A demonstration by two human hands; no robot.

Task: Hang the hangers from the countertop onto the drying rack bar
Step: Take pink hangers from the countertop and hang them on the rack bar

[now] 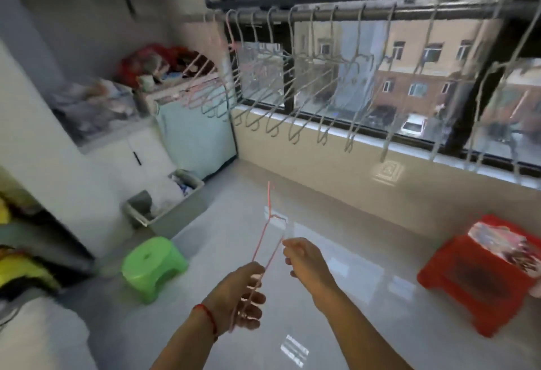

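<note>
A thin pink wire hanger (265,241) stands upright in front of me, its hook end pointing up. My left hand (240,296) grips its lower part with curled fingers. My right hand (304,258) is just to the right, fingertips pinching the hanger's right edge near the shoulder. The dark drying rack bar (371,14) runs across the window high above, with several grey and a few pink wire hangers (295,83) hanging along it. The countertop is out of view.
A green stool (153,267) stands on the shiny floor at the left and a red stool (480,279) at the right. A grey bin (167,203), a pale blue cabinet (196,138) and cluttered white cupboards line the left wall.
</note>
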